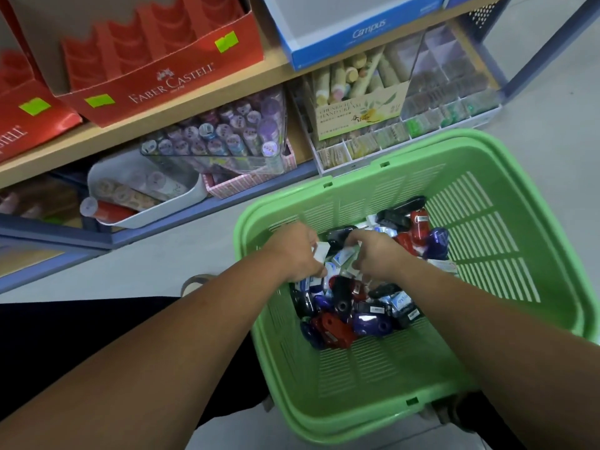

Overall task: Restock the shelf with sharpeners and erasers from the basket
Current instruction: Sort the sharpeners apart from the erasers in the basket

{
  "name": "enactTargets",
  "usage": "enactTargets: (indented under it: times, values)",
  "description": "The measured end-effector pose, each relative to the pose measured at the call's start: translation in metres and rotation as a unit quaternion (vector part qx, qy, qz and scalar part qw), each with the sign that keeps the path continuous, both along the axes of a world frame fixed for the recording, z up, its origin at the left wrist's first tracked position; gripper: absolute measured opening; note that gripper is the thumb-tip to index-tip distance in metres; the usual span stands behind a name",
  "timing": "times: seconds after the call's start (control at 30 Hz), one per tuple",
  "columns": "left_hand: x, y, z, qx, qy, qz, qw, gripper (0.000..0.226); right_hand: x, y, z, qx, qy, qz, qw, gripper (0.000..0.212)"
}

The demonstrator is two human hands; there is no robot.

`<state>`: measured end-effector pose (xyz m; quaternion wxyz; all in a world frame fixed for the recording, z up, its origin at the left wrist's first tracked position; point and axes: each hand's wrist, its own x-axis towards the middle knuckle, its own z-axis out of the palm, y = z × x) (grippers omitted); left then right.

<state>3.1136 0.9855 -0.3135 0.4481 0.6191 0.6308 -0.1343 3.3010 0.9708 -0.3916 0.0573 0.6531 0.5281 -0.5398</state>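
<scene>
Green basket (487, 222) on grey floor (552, 92) by wooden shelf (194, 102); sharpeners (367, 319) and erasers (401, 301) piled inside; left hand (298, 254) grips white erasers; right hand (376, 254) curled in pile, cannot tell if holding

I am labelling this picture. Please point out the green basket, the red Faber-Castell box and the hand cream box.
green basket (480, 235): head view, on its slotted right wall.
red Faber-Castell box (172, 83): head view, on the lettered front panel.
hand cream box (357, 117): head view, on its printed front face.
</scene>
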Motion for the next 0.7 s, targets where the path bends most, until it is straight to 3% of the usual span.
enactTargets:
  times: [0.1,0.23,0.33,0.4,0.5,0.6,0.7]
  values:
    - [0.002,-0.002,-0.003,-0.02,-0.006,-0.001,1.0,0.032,-0.002,-0.01,-0.015,0.129,-0.132,0.167,0.968,0.059]
    - [0.005,-0.002,-0.004,-0.04,-0.018,0.043,0.998,0.044,0.001,-0.009,-0.015,0.159,-0.134,0.231,0.95,0.048]
    - [0.006,-0.001,-0.004,-0.054,-0.058,0.092,0.993,0.026,0.002,-0.003,-0.009,0.149,-0.143,0.299,0.932,0.042]
    - [0.008,-0.001,-0.003,-0.053,-0.119,0.131,0.983,0.022,0.004,-0.004,-0.007,0.142,-0.14,0.285,0.938,0.039]
    - [0.014,0.0,-0.002,-0.064,-0.192,0.198,0.959,0.03,0.018,-0.002,0.003,0.136,-0.117,0.186,0.966,0.027]
    - [0.021,-0.002,-0.003,-0.052,-0.19,0.215,0.956,0.034,0.047,0.007,0.029,0.077,-0.087,0.13,0.985,0.013]
    - [0.032,-0.007,-0.012,-0.041,-0.157,0.217,0.963,0.036,0.083,0.013,0.061,0.047,-0.163,0.185,0.968,0.023]
